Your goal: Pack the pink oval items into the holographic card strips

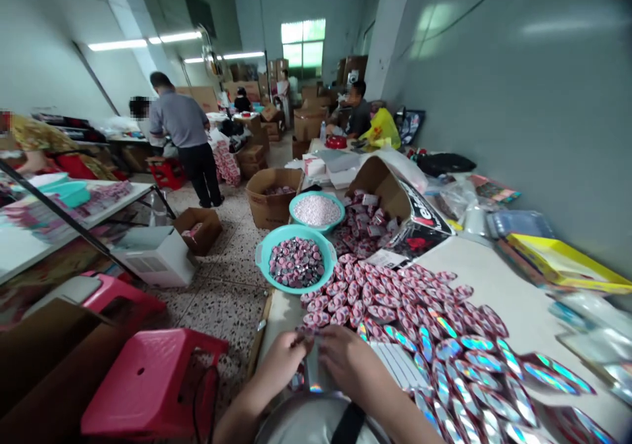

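My left hand (284, 360) is at the table's near edge, fingers pinched at a small dark-pink piece that is blurred and mostly covered. Close beside it, my right hand (348, 358) is closed with its fingers bent down, and what they grip is hidden. Between and below the hands shows a pale shiny strip (315, 371). Many oval pink-and-red packets (382, 313) with shiny holographic backs spread over the table to the right. Just beyond my hands stands a turquoise basin (261, 263) full of round pink and silver pieces.
A second turquoise basin (342, 216) holds small whitish pieces. Behind the packets, an open carton (380, 177) lies tipped with wrapped items spilling out. A yellow tray (567, 274) sits at the right wall. Pink stools (143, 378) stand at left. Several people work farther back.
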A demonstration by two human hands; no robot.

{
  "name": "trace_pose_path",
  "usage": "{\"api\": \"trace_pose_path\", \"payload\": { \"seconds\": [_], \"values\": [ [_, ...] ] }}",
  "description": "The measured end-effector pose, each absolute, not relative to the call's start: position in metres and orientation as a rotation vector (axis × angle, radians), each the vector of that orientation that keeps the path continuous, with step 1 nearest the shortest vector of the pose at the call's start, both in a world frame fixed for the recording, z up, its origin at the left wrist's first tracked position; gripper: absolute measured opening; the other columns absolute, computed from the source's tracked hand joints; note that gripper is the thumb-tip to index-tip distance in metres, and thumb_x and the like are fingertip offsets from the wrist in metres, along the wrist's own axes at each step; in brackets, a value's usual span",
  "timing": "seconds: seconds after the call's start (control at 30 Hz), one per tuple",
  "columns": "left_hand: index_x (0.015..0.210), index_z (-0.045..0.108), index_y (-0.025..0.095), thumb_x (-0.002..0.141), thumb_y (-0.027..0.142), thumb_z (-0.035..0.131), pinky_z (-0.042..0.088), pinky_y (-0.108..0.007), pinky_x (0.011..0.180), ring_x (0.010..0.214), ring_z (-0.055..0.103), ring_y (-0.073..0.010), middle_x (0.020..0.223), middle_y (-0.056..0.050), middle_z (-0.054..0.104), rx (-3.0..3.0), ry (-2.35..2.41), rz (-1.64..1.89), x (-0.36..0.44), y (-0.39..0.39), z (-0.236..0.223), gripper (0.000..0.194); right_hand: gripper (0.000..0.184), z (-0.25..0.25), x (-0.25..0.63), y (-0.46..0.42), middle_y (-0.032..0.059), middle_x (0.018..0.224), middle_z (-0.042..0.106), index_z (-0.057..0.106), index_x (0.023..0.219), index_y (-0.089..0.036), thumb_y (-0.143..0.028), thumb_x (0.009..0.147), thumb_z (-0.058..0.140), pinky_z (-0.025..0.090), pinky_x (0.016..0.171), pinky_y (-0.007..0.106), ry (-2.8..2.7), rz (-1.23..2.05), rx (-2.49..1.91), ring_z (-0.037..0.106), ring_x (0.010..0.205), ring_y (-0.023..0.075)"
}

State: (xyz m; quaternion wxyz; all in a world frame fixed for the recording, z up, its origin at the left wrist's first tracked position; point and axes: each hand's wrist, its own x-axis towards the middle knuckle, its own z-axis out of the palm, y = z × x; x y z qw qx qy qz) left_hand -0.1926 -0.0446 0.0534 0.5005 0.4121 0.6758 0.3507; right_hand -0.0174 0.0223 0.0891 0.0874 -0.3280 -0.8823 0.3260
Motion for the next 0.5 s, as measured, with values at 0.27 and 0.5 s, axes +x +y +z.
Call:
{"api": "trace_pose_path", "payload": {
  "seconds": [0.27,0.5],
  "values": [
    [0.097,0.072,0.015,0.077,0.057,0.053,0.049,-0.029,0.064,0.080,0.063,-0.0237,0.089,-0.009,0.072,0.890,1.668,0.873,-0.191,-0.043,0.043,0.051,0.025,0.074,-0.020,0.022,0.0048,0.124,0.067,0.076,0.085,-0.022,-0.015,0.069,0.058,0.043,0.099,0.029,-2.584,1.170,-1.081,0.060,0.112,0.0225],
    [0.084,0.074,0.016,0.073,0.061,0.057,0.051,-0.030,0.070,0.079,0.062,-0.0230,0.081,-0.006,0.073,0.927,1.764,0.921,-0.196,-0.035,0.028,0.049,0.016,0.056,-0.022,0.039,0.0025,0.096,0.074,0.078,0.077,-0.026,-0.033,0.066,0.069,0.049,0.086,0.029,-2.478,1.555,-0.923,0.066,0.094,0.0249]
  ]
}}
